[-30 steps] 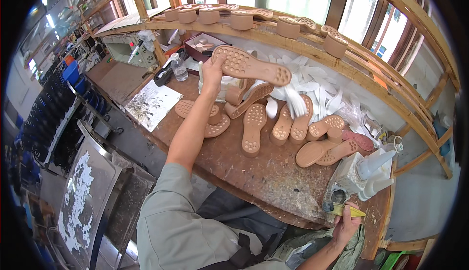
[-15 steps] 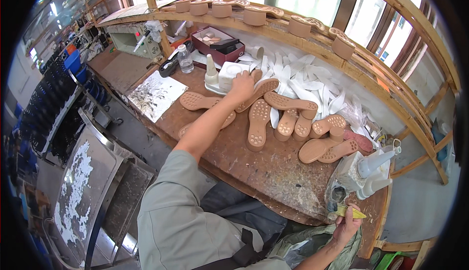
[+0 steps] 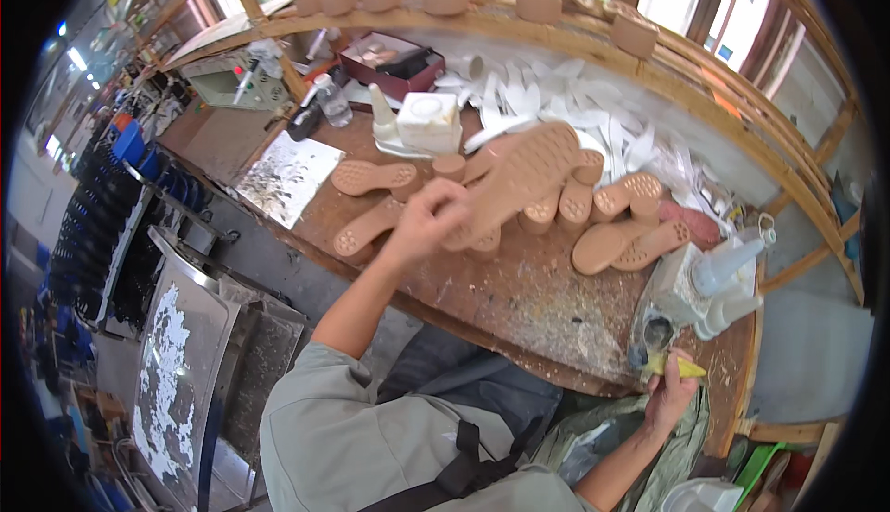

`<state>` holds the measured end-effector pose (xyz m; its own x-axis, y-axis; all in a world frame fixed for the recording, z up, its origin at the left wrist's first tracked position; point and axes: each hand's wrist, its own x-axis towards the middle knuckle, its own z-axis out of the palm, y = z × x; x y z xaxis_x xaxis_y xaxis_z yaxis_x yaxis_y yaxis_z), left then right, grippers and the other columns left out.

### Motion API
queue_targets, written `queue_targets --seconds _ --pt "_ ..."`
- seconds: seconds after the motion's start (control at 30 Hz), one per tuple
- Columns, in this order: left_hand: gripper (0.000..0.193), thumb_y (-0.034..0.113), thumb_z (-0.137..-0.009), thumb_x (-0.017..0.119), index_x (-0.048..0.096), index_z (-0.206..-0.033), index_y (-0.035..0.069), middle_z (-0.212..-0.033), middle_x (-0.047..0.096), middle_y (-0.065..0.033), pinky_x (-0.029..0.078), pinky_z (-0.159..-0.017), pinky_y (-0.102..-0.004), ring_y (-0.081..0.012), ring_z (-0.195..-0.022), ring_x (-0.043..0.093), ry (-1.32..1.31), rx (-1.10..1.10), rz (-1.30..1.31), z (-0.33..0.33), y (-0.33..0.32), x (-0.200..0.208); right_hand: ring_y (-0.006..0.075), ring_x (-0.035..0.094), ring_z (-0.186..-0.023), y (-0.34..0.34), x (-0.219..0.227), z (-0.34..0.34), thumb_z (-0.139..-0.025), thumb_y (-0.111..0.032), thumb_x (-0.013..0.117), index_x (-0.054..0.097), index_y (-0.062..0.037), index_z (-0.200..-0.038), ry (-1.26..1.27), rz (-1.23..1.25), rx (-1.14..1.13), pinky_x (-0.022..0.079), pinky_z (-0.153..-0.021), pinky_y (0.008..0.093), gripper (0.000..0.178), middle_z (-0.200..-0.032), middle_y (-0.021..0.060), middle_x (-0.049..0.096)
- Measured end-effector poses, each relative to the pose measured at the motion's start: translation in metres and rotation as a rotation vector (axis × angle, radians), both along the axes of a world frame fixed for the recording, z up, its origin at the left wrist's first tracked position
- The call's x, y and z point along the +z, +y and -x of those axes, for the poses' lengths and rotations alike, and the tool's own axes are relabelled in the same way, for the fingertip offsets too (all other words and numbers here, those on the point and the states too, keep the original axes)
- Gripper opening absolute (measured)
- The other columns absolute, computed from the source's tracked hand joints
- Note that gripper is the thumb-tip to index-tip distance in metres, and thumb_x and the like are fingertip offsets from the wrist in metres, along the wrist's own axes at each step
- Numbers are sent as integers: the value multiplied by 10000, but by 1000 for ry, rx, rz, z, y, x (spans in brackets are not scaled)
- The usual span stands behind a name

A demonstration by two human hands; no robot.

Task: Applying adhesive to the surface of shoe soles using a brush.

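My left hand (image 3: pixel 432 220) is closed on the near end of a tan shoe sole (image 3: pixel 530 181), held raised above the workbench. The sole's dimpled side shows, and it covers part of the soles behind it. At the bench's right end, my right hand (image 3: pixel 669 398) pinches a yellow brush (image 3: pixel 684 366) beside a dark-mouthed glue pot (image 3: pixel 659 331). The brush's working end is hard to make out. Around my left hand lie other tan soles with block heels, among them one sole (image 3: pixel 366 176) to its left and another (image 3: pixel 600 249) to the right.
White insole-shaped pieces (image 3: pixel 519 95) are heaped along the wall. A white block container (image 3: pixel 430 123), a clear bottle (image 3: pixel 333 101) and a maroon box (image 3: pixel 394 65) stand at the back. Squeeze bottles (image 3: pixel 728 266) stand right. Heeled soles line a wooden rack (image 3: pixel 371 25).
My left hand has come back toward me from beside the white block container, now lifting a sole. My right hand stays by the glue pot with the brush. The view has shifted slightly.
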<state>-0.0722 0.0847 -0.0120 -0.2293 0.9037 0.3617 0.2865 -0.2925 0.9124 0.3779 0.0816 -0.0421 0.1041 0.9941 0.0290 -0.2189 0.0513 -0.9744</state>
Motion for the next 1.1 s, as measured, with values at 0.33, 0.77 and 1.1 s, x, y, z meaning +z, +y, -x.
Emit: queue_targets --seconds 0.33,0.77,1.1 --pt "441 303 -647 732 596 -935 -1 -1030 565 -149 434 -840 -369 -319 -946 538 975 -460 -227 -108 -27 -52 107 561 -568 -2 10 -29 -863 -117 625 592 9 -1042 -129 38 -242 433 -501 215 221 -777 56 616" --pt "776 422 -605 769 492 -1119 -89 -943 571 -196 469 -794 -381 -307 -914 538 1193 -612 205 -191 44 -45 160 564 -603 48 26 -25 -818 -177 627 642 0 -930 -979 86 -125 450 -596 298 210 -676 114 601" --pt "1024 297 -555 818 258 -1341 -46 -1040 508 -199 505 -736 -379 -322 -878 563 662 -149 -76 -179 63 11 258 613 -665 62 20 -20 -823 -174 615 642 6 -930 -1045 93 -18 468 -647 338 211 -755 159 633"
